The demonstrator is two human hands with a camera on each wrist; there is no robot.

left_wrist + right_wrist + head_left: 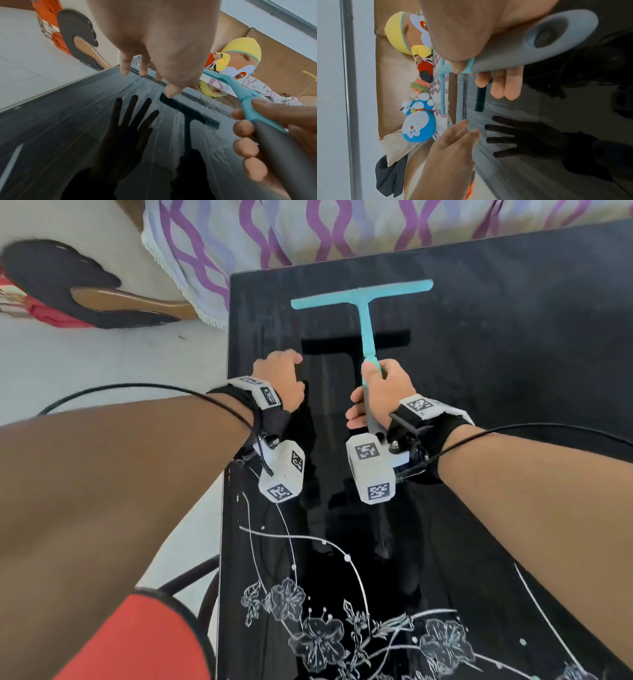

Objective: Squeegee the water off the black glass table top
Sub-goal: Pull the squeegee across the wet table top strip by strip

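The black glass table top (513, 371) has a white flower print at its near end. My right hand (383, 392) grips the grey handle (522, 54) of a teal squeegee (367, 330). Its T-shaped blade (363, 290) points at the table's far edge and hangs a little above the glass, apart from its dark reflection. My left hand (284, 378) hovers over the glass near the left edge, left of the squeegee, fingers spread and holding nothing. Water streaks (205, 104) lie on the glass near the far edge.
A sofa with a purple-wave cover (308, 231) runs along the table's far edge, with plush toys (419, 121) on it. On the tiled floor to the left lie a black and wooden object (85, 292) and something red (51, 313).
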